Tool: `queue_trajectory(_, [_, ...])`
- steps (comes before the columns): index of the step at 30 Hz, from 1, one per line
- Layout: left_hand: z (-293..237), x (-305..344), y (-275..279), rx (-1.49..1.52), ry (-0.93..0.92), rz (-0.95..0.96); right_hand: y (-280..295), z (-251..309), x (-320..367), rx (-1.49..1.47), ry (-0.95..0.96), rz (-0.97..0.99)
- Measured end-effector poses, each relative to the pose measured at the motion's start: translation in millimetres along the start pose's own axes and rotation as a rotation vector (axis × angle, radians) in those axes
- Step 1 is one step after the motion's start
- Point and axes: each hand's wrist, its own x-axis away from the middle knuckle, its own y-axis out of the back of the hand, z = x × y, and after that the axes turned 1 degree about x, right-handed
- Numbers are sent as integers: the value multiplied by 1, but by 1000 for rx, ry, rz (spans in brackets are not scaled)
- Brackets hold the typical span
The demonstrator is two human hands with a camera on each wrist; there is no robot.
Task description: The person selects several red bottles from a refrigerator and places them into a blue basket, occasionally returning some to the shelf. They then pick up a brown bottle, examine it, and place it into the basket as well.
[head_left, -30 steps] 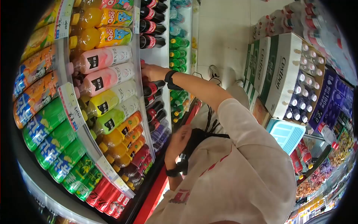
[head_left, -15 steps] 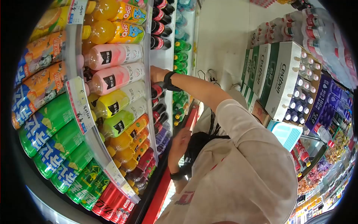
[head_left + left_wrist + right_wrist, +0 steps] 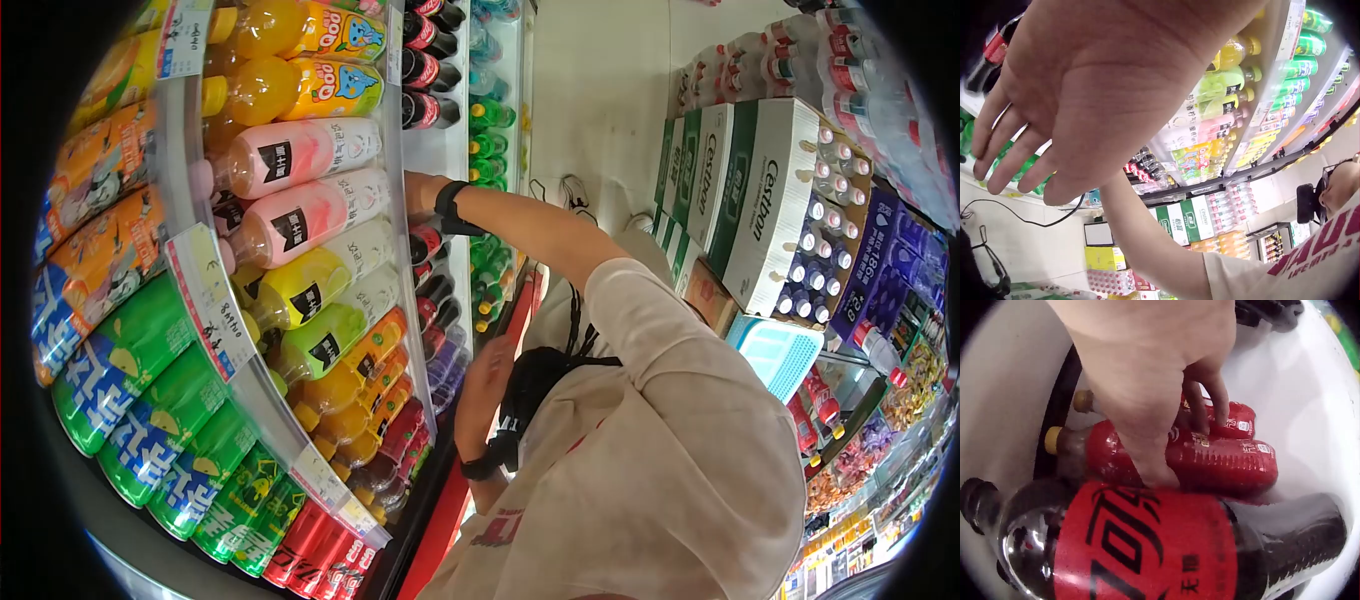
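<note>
In the head view my right hand (image 3: 424, 192) reaches behind a shelf's clear front edge, its fingers hidden there. The right wrist view shows the right hand (image 3: 1154, 375) gripping a red-labelled bottle (image 3: 1229, 464) with a yellow cap, which lies on its side; thumb on the near side, fingers over the far side. Another red bottle (image 3: 1240, 420) lies beyond it, and a large dark cola bottle (image 3: 1141, 540) lies nearest the camera. My left hand (image 3: 485, 390) hangs in front of the shelving, holding nothing; in the left wrist view the left hand (image 3: 1085, 100) has its fingers extended.
Pink drink bottles (image 3: 305, 155) and green cans (image 3: 130, 360) fill the neighbouring shelves. A red shelf edge (image 3: 440, 530) runs close by the left hand. White-and-green cartons (image 3: 745, 200) and a blue basket (image 3: 775, 352) stand at the right, with pale floor (image 3: 585, 90) between.
The shelves have shifted a little right in the head view. My right hand has moved slightly with them and shows less beyond the shelf edge; my left hand stays in nearly the same place.
</note>
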Motion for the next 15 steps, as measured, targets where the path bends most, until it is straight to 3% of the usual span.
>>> queue_trajectory(2, [1, -1, 1, -23, 27, 24, 3, 2, 2, -85, -54, -26])
queue_trajectory(5, [9, -7, 2, -48, 75, 62, 16, 11, 14, -89, 57, -100])
queue_trajectory(11, [32, -35, -18, -61, 102, 80, -24, -60, 13, -34, 226, -168])
queue_trajectory(15, [62, -66, -35, -44, 109, 129, -34, -84, 19, 34, 157, -191])
